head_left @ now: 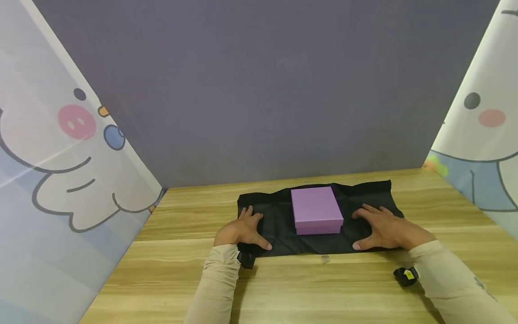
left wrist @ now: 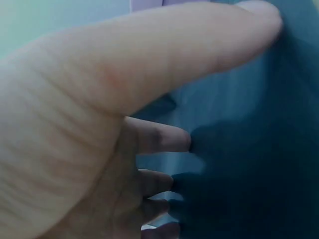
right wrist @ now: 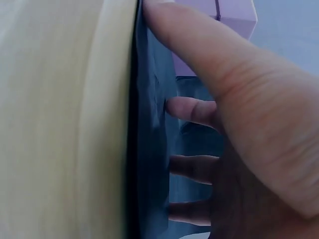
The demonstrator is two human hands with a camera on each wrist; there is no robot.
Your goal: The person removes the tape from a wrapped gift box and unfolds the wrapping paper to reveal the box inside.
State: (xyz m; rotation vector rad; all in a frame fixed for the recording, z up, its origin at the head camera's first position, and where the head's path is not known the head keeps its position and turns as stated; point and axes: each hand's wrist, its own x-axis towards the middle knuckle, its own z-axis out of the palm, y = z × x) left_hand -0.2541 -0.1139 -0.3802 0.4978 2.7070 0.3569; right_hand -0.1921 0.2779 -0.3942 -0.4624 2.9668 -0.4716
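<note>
A purple lidded box [head_left: 317,206] stands on a spread black sheet [head_left: 275,225], which looks thin and creased. On the sheet's left part rests my left hand [head_left: 242,229], fingers spread, fingertips touching the black material. My right hand [head_left: 384,228] lies on the right part in the same way, its thumb near the front edge. Both hands are apart from the box, one to each side. In the left wrist view the thumb [left wrist: 189,42] and fingertips meet the dark sheet. The right wrist view shows spread fingers [right wrist: 194,167] on the sheet, with the box [right wrist: 237,15] beyond.
The sheet lies on a wooden table [head_left: 182,216]. A grey panel [head_left: 259,99] rises behind it, with cartoon-printed panels [head_left: 52,135] at both sides. Black wrist devices [head_left: 406,276] hang under the sleeves. A small grey mark [head_left: 325,259] sits before the sheet.
</note>
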